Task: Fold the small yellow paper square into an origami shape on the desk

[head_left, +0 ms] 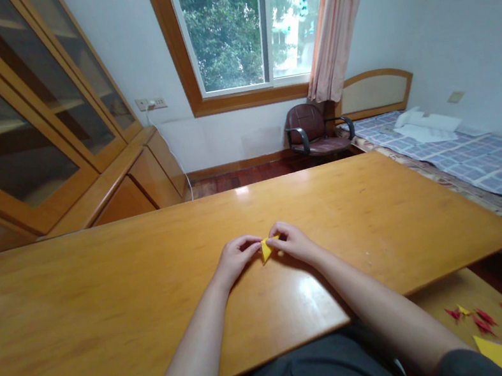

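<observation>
A small folded piece of yellow paper (266, 251) is held just above or on the wooden table (108, 317), its pointed corner turned down toward me. My left hand (240, 256) pinches its left edge between thumb and fingertips. On the other side, my right hand (290, 240) grips the paper with the thumb in front and the fingers curled behind. Part of the paper is hidden under the right fingers, and the finer folds are too small to make out.
Several small red folded paper pieces (484, 319) and a yellow paper sheet (498, 354) lie on a lower surface at my right. Beyond the table stand a maroon armchair (308, 126), a bed (478, 154) and, leftward, a glass-fronted cabinet (102, 201).
</observation>
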A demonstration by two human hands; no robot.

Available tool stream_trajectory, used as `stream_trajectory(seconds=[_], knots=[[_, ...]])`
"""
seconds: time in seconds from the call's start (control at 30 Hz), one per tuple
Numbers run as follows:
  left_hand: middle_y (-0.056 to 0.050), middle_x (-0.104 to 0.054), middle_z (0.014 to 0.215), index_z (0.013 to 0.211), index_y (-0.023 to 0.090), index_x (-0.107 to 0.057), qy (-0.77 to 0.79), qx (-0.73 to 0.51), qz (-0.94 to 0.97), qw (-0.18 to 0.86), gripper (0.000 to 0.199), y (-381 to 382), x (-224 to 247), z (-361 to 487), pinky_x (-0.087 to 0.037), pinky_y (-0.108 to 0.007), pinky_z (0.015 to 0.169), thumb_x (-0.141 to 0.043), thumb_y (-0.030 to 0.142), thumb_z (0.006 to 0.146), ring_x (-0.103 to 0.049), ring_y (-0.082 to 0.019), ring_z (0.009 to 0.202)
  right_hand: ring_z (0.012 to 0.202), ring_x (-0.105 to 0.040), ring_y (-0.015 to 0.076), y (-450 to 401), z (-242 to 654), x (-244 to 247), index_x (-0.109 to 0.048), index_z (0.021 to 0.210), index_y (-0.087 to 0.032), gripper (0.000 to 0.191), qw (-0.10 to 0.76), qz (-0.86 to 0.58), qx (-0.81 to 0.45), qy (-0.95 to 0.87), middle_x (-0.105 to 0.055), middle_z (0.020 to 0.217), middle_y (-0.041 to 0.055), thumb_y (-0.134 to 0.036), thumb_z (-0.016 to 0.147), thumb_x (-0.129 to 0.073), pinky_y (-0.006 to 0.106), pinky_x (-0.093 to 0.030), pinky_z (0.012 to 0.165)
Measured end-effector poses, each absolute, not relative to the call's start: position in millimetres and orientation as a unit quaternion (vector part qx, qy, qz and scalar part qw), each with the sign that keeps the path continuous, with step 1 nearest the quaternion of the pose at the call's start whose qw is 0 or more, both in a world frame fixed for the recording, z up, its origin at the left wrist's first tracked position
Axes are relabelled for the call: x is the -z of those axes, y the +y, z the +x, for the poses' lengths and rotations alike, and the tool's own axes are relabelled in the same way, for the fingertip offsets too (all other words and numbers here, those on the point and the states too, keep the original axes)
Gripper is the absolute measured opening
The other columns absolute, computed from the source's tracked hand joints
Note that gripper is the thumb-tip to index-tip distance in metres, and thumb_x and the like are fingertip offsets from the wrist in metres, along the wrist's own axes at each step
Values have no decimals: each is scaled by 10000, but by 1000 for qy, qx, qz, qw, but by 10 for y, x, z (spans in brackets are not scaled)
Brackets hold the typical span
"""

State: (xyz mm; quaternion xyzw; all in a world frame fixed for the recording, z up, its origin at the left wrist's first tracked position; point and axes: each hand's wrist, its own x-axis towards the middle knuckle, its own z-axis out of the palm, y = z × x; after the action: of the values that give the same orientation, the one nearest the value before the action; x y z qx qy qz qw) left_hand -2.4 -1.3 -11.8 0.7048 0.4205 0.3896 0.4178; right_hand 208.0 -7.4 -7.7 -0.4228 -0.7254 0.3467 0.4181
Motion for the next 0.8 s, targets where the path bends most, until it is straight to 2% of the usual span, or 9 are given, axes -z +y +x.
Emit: stream_trajectory(seconds=[0.3,0.4,0.5,0.6,0.7,0.8], knots=[[-62,-738,883,883,170,-730,440,-381,710,396,225,-9,113,-4,-521,-294,780,-657,364,797,-673,-201,834,748,-558,144,-87,2057,86,-617,799,-168,170,409,-418,-323,-744,-601,787,12,-332,844,-634,259,-422,687],[-55,-734,874,879,172,-725,444,-387,704,397,213,-15,104,0,-518,-293,775,-665,355,787,-670,-197,822,738,-566,140,-94,2051,105,-619,867,-170,169,410,-432,-344,-726,-614,842,18,-334,831,-643,262,-436,680],[-56,-727,872,895,165,-711,447,-405,679,418,233,-15,103,0,-519,-295,771,-687,360,769,-667,-195,815,686,-571,124,-92,2046,139,-588,1053,-187,298,418,-434,-406,-688,-612,918,23,-351,815,-658,258,-449,640],[-60,-723,890,930,160,-700,444,-431,646,447,279,-10,105,-2,-521,-299,780,-708,374,752,-668,-196,831,665,-562,119,-74,2042,171,-523,1195,-207,457,427,-417,-451,-664,-596,883,6,-356,794,-682,253,-441,623],[-62,-720,900,946,156,-695,443,-445,625,463,313,-2,114,-5,-521,-304,791,-724,388,738,-667,-195,838,672,-538,123,-53,2036,187,-502,1225,-210,526,434,-404,-470,-654,-570,794,-20,-339,763,-717,248,-419,623],[-61,-716,902,955,155,-694,440,-444,623,470,321,7,136,-7,-520,-304,793,-726,389,738,-666,-194,840,667,-525,121,-40,2030,193,-495,1214,-206,516,447,-389,-498,-632,-553,752,-35,-307,759,-716,248,-405,625]])
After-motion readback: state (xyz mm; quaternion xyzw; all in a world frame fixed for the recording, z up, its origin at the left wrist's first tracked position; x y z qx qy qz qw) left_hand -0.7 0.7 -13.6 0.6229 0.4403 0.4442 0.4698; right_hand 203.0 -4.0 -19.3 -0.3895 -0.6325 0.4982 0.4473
